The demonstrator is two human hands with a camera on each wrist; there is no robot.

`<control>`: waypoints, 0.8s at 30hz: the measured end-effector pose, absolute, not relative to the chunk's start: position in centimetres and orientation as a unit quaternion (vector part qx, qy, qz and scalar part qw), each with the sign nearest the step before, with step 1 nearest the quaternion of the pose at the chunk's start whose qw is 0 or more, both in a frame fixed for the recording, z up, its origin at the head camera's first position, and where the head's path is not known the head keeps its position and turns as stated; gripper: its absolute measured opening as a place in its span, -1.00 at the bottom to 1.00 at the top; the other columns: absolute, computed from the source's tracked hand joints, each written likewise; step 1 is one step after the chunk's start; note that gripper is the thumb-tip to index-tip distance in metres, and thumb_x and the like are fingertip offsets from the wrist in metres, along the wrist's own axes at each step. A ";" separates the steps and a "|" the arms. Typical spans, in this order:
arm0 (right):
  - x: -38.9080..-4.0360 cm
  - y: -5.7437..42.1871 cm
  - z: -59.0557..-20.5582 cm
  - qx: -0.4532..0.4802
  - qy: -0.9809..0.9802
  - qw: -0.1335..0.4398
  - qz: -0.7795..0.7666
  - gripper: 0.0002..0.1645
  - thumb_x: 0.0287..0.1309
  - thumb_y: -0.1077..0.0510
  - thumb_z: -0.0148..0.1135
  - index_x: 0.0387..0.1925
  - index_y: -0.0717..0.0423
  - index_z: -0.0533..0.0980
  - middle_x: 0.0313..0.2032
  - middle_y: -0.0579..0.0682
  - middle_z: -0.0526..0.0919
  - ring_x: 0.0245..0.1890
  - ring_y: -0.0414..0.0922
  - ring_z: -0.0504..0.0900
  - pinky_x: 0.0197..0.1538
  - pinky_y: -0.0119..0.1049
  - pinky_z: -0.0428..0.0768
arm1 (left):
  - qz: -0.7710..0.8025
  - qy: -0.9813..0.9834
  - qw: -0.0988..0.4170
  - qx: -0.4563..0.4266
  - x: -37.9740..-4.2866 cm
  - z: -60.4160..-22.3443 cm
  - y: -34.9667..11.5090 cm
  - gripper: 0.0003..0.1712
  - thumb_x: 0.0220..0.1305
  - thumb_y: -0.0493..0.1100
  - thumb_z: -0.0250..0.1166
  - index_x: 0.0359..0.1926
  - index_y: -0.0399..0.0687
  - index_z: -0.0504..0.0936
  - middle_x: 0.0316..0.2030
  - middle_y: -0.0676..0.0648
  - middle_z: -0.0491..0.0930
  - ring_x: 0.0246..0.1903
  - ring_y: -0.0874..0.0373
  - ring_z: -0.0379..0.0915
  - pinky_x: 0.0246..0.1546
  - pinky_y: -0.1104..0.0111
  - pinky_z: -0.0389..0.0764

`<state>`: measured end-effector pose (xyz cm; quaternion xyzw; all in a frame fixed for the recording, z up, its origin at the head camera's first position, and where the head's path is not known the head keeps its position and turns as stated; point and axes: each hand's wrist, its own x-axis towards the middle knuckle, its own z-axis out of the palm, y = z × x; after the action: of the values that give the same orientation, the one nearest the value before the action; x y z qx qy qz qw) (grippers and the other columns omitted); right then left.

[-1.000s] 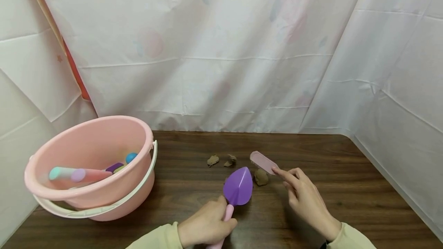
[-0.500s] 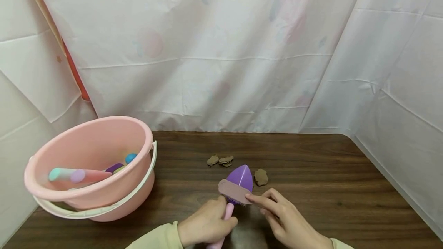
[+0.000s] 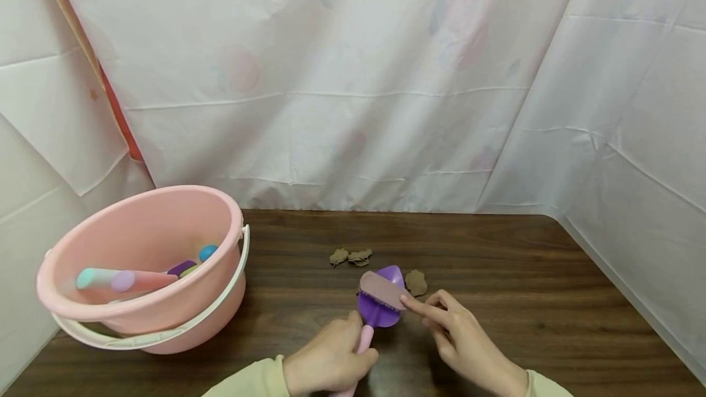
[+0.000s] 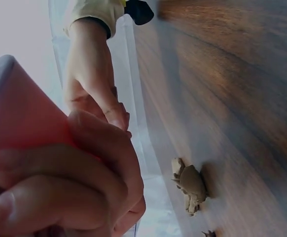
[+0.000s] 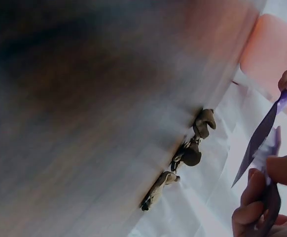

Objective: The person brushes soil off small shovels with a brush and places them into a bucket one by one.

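Note:
My left hand (image 3: 331,354) grips the pink handle of a small trowel (image 3: 369,311) with a purple blade, face up above the table. My right hand (image 3: 460,339) holds one end of a pink brush (image 3: 382,290), index finger laid along its back. The bristles point down onto the blade and hide part of it. In the right wrist view, the brush bristles (image 5: 266,150) stand close against the trowel's blade (image 5: 259,133). A brown clump (image 3: 416,283) lies right of the blade, and two flatter brown clumps (image 3: 339,256) lie beyond it.
At the left stands a pink bucket (image 3: 138,317) with a white handle, holding a blue ball (image 3: 208,253) and several coloured handles (image 3: 144,280). A white curtain (image 3: 309,78) hangs behind the dark wooden table (image 3: 524,274).
My right hand has brought the brush left from beside the brown clump onto the trowel's blade, then slightly up the blade towards its tip. My left hand has stayed in place with the trowel.

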<state>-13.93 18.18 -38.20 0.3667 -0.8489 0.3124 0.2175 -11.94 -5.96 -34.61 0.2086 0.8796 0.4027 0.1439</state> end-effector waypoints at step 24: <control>-15.4 18.9 -37.5 0.249 -0.888 0.248 0.296 -0.20 -0.19 0.63 0.26 0.12 0.00 0.56 -0.42 -0.16 0.43 -0.54 -0.46 0.21 -0.52 -0.52 0.30 | 0.406 0.874 0.143 0.224 -11.9 -34.4 -6.1 -0.75 0.08 -0.17 0.21 -0.23 -0.16 0.41 -0.55 0.06 0.41 -0.58 0.35 0.35 -0.49 0.46 0.43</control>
<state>-15.44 18.86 -37.46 0.2494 -0.8881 0.2958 0.2484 -11.86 -6.07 -34.41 0.2236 0.8744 0.4061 0.1432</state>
